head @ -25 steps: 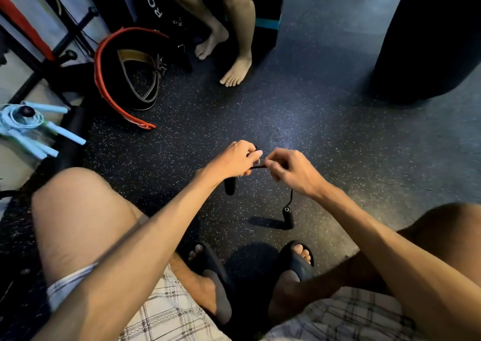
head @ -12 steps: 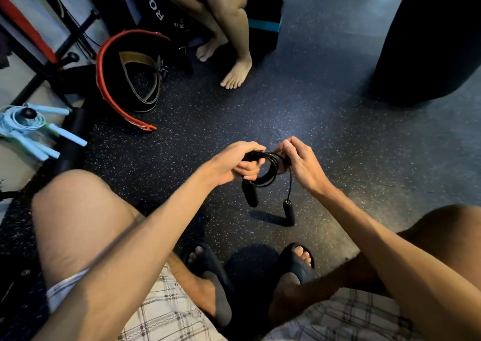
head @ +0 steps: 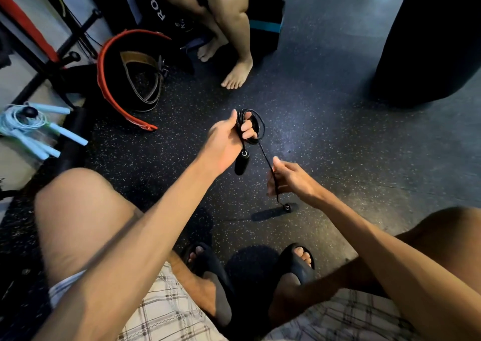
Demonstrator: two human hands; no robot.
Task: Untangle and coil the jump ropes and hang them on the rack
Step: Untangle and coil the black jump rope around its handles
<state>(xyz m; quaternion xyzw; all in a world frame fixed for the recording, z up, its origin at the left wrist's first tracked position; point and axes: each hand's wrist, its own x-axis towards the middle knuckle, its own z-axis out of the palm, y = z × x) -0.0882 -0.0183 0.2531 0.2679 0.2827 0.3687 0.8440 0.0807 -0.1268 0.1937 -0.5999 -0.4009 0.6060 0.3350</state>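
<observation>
Coiling step: rope [head: 240, 121] mostly wound.
Left hand [head: 223, 138] fingers grip the coil mid-scene, above the floor [head: 338, 137]; right hand [head: 291, 180] fingers pinch the loose tail. Next move: wind in that tail.

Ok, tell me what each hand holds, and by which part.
Left hand grips the black jump rope by its coiled loops; right hand holds the same rope's loose cord, above its lower handle.

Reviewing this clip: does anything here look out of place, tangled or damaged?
Nothing looks damaged. The black jump rope is only partly coiled in the left hand: a loose strand runs down through the right hand, with its handle dangling below. Two belts lie on the floor at upper left.
</observation>
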